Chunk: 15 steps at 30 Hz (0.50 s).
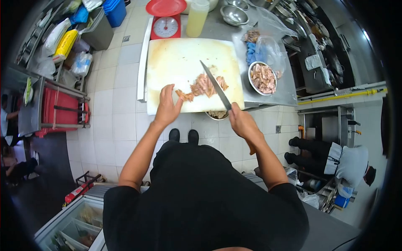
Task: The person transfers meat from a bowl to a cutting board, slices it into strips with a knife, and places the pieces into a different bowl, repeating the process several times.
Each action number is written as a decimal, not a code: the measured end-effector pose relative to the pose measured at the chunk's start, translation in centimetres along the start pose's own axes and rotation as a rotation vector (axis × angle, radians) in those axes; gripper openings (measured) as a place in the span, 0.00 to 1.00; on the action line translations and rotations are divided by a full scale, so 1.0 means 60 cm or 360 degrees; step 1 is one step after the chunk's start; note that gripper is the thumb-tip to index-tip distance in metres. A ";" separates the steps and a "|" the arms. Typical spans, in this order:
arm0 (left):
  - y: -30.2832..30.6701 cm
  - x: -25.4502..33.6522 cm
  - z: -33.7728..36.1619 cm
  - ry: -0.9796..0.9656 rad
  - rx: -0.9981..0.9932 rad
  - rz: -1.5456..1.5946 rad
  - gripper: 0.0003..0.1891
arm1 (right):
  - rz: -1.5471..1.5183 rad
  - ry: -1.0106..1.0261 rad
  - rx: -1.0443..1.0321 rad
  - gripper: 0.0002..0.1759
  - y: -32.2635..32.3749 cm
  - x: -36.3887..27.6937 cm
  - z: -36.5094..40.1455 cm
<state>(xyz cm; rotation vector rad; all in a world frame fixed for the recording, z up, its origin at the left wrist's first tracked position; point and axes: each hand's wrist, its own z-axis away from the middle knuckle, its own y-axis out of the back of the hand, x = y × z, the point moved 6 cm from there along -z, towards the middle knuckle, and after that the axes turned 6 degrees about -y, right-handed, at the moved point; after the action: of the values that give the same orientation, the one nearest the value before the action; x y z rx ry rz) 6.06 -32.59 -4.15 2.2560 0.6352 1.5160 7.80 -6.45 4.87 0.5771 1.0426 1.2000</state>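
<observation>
White tiled floor under me. Steel tabletop ahead. Red trolley on my left, glass-topped freezer nearer. Cooking range, yellow pipe on my right; co-worker standing there.

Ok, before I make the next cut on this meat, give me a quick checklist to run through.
1. Knife grip: right hand is closed around the handle of the knife. Ok.
2. Left hand clear of the blade: it touches the near-left end of the meat, apart from the blade. Ok.
3. Left fingers curled back: tips hidden. Cannot tell.
4. Room on the cutting board: bare surface left of and beyond the meat. Ok.
5. Metal bowl for cut pieces: right of the board, already holding meat. Ok.
6. Board seating: a second bowl peeks from under its near edge. Cannot tell.
</observation>
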 end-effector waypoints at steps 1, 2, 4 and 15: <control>-0.019 0.009 0.006 0.0070 -0.0102 -0.0076 0.39 | 0.0123 -0.0157 0.0092 0.10 0.013 0.029 0.002; -0.043 0.022 0.001 0.0039 -0.0111 -0.0061 0.39 | 0.0119 -0.0180 0.0120 0.10 0.014 0.054 -0.001; -0.087 0.040 -0.007 0.0157 0.0001 -0.0198 0.46 | 0.0318 -0.0305 0.0251 0.10 0.008 0.101 -0.006; -0.194 0.093 -0.129 -0.0229 0.0082 -0.0338 0.33 | -0.0884 -0.0318 -0.0372 0.12 -0.060 0.075 0.027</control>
<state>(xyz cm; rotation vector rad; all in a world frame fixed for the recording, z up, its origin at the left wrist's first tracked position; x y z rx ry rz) -1.28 -19.50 -3.02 2.2293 0.8487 1.2386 10.96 -3.07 1.10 0.1952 0.8042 0.7400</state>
